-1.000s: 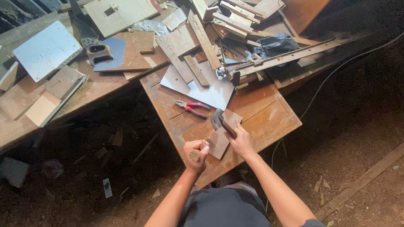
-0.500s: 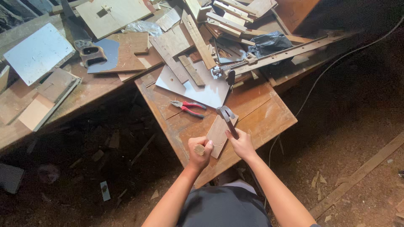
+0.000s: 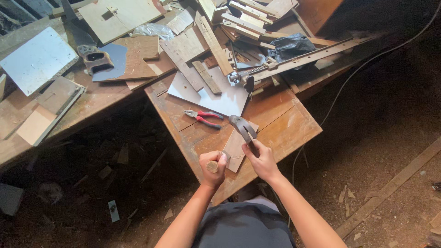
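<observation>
A small, flat, pale wooden offcut (image 3: 236, 149) lies on the tabletop (image 3: 285, 124). The right hand (image 3: 262, 158) grips a claw hammer (image 3: 243, 128) over it; the left hand (image 3: 212, 166) is clenched on a short wooden stub beside it. Red-handled pliers (image 3: 203, 118) lie beyond.

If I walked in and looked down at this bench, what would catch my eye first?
Probably the two hands at the near edge of the wooden table: the left hand grips a small wooden piece, the right hand holds a hammer over a flat wood offcut. Just beyond lie red-handled pliers, and farther back a jumble of wood scraps.
</observation>
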